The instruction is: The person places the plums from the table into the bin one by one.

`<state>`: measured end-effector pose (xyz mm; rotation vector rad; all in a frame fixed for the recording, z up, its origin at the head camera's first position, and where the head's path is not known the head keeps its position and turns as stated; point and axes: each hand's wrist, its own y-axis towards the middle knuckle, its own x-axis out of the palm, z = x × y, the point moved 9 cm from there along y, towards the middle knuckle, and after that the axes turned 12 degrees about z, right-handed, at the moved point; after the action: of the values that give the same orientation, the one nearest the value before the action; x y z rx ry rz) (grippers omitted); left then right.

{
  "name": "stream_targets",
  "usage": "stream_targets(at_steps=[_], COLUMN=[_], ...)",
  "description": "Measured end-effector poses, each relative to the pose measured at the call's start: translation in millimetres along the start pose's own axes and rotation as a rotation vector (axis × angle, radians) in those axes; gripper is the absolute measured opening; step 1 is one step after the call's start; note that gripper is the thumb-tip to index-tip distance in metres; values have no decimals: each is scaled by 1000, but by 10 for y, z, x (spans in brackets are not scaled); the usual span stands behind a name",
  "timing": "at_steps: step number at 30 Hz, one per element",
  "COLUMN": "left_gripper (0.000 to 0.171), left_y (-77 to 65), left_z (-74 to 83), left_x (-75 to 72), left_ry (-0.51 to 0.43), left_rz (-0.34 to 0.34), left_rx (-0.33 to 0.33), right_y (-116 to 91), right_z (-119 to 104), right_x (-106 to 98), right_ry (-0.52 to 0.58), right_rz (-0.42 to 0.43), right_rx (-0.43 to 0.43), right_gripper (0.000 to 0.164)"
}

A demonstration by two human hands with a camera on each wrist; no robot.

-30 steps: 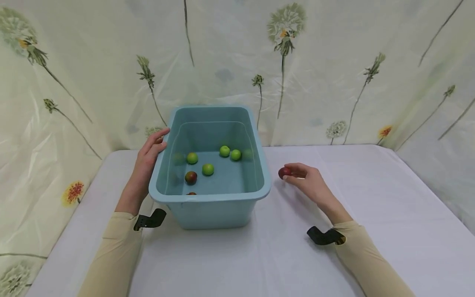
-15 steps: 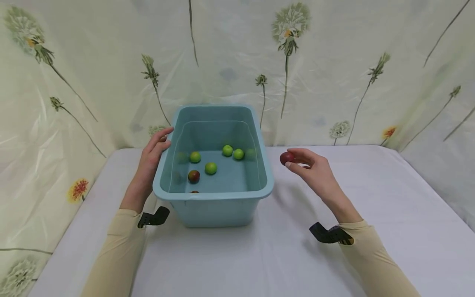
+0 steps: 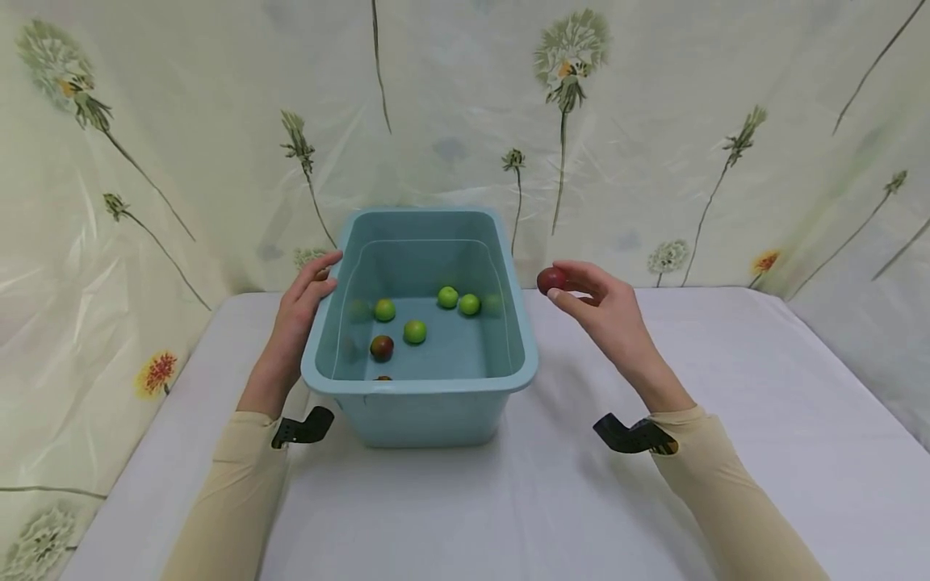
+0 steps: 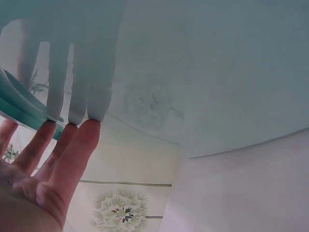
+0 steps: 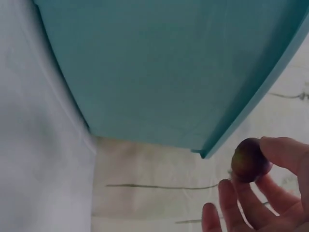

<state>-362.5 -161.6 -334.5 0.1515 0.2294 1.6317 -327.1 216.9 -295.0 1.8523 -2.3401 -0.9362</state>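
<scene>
My right hand (image 3: 605, 311) pinches a dark red plum (image 3: 552, 281) between thumb and fingertips. It holds the plum in the air, just right of the blue plastic tub (image 3: 421, 386), near rim height. In the right wrist view the same plum (image 5: 251, 160) is beside the tub's outer wall (image 5: 135, 72). My left hand (image 3: 289, 319) touches the tub's left side, its fingers fairly straight; in the left wrist view the fingertips (image 4: 92, 126) meet the outer wall. Inside the tub lie several green plums (image 3: 415, 332) and a dark red plum (image 3: 381, 348). Another reddish one (image 3: 383, 378) is mostly hidden behind the front rim.
A white cloth (image 3: 625, 516) covers the table under the tub. Behind and at the sides hangs a pale curtain (image 3: 450, 97) printed with dandelions. Each wrist wears a black camera band (image 3: 634, 434) over a beige sleeve.
My right hand has raised the dark red plum from near the table to about rim height, shifting slightly left over the last half second. The left hand stays at the tub.
</scene>
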Motion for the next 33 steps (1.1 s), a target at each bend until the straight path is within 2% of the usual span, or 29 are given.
stream_targets(at_steps=[10,16,19,26,33], left_gripper=[49,49,48,47,47], left_y=[12,22,17,15,33], left_z=[-18,-31,-40,-28,-43], left_x=[1,-8,-13,-22,-19], left_ry=[5,7,13,10,6], left_rz=[-4,-1,-2,3,11], left_rx=[-5,-3,1,3,-5], right_y=[106,79,88,217,282], right_z=[-225,-571,-652,-618,-727], right_x=[150,236,286,461,675], right_ry=[161,202,222,193,152], right_rz=[17,-2,-18,-57,-132], right_rx=[-75,-111,-126,-215,-276], right_gripper=[42,41,41,41,41])
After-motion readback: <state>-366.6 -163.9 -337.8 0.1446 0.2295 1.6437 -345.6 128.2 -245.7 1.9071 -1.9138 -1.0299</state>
